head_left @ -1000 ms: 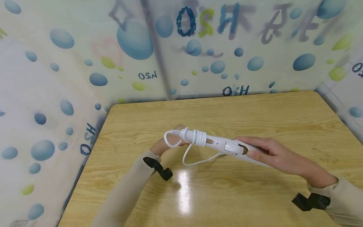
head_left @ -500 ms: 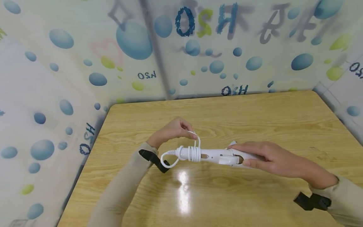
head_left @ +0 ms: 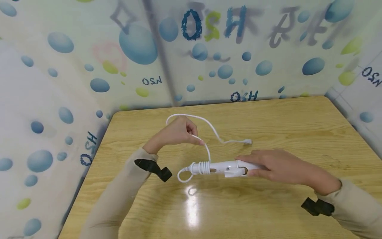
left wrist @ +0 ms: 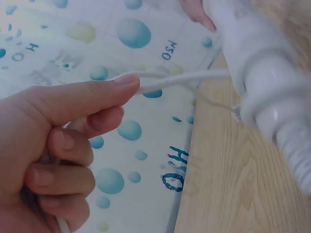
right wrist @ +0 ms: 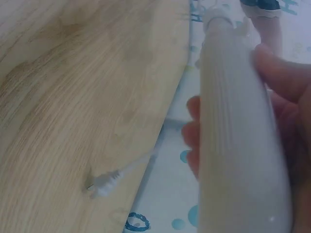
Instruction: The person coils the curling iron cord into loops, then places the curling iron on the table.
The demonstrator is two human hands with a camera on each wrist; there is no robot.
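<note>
- Head: Above the table (head_left: 238, 209), a right hand (head_left: 282, 166) grips a hair iron (head_left: 221, 166); a left hand (head_left: 179, 131) pinches its cord (head_left: 208, 152).
- Left wrist: Steady tension should keep coils (left wrist: 286, 85) snug.
- Right wrist: The plug (right wrist: 104, 183) is on or just above the table.

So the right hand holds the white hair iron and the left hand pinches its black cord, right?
Not quite: the cord is white, not black, as the head view shows. The left hand pinches it, and the right hand holds the white hair iron.
</note>
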